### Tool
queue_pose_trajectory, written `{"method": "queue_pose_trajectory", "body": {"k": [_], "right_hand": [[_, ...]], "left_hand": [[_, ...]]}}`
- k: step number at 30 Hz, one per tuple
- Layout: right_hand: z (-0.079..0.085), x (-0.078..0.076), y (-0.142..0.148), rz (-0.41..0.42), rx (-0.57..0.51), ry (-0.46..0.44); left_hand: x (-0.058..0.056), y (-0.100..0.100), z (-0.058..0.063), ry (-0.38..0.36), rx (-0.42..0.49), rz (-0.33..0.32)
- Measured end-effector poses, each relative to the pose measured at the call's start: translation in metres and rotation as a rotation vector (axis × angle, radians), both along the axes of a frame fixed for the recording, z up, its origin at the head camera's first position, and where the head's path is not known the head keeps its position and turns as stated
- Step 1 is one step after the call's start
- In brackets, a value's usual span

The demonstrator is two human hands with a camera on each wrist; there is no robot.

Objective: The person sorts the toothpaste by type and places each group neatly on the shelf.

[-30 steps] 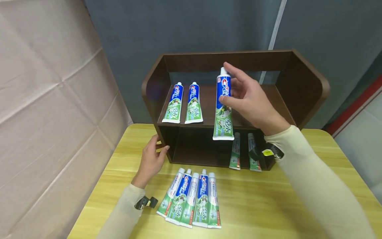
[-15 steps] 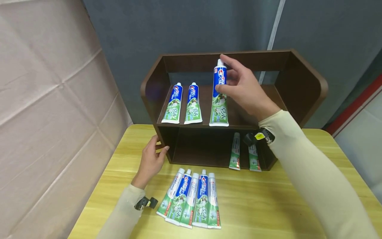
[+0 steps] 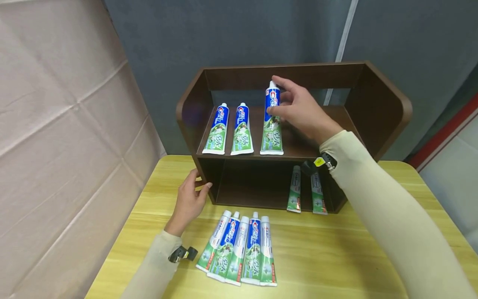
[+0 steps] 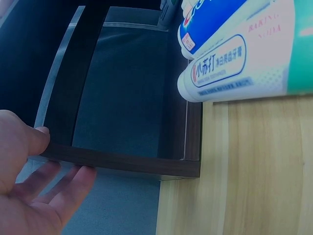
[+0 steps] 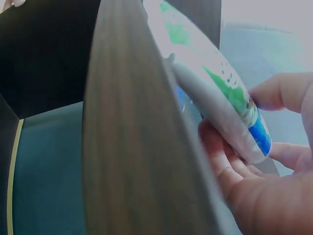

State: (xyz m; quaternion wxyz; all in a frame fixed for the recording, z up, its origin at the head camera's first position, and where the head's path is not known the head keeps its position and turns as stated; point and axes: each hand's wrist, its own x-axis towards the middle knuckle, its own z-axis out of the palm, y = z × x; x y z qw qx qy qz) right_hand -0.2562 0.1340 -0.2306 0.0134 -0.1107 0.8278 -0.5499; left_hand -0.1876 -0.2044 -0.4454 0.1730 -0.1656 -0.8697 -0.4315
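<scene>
My right hand [image 3: 300,110] pinches a blue and green Crest toothpaste tube [image 3: 272,135] between thumb and fingers, cap end up, over the upper board of a dark brown two-tier shelf [image 3: 384,91]. The tube's flat end is at that board's front edge; the right wrist view shows the tube [image 5: 230,98] tilted behind the board edge. Left of it, two matching tubes, a Crest tube [image 3: 242,131] and another Crest tube [image 3: 216,131], lie on the same tier. My left hand [image 3: 189,203] grips the shelf's left side panel, thumb inside and fingers outside in the left wrist view.
On the lower tier at the right are two white and green toothpaste tubes [image 3: 294,191]. Several mixed tubes [image 3: 239,249] lie fanned on the wooden table [image 3: 317,257] in front of the shelf. A grey curtain [image 3: 160,62] hangs behind, a pale cloth wall [image 3: 67,145] at the left.
My right hand has carried the Crest tube back and slightly left, from in front of the shelf to the upper board. My left hand stays on the side panel.
</scene>
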Motion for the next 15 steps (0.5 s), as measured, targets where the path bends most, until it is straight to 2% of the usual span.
{"method": "queue_pose_trajectory", "body": {"k": [7,15], "right_hand": [[-0.0035,-0.0039,-0.0005,-0.004,0.088,-0.035],[-0.0036,-0.0050,-0.0013,-0.041,0.104,-0.079]], "left_hand": [[-0.0004,0.0007,-0.0003,-0.010,-0.004,0.005],[0.0009,0.0013,0.0009,-0.016,0.001,0.001]]}}
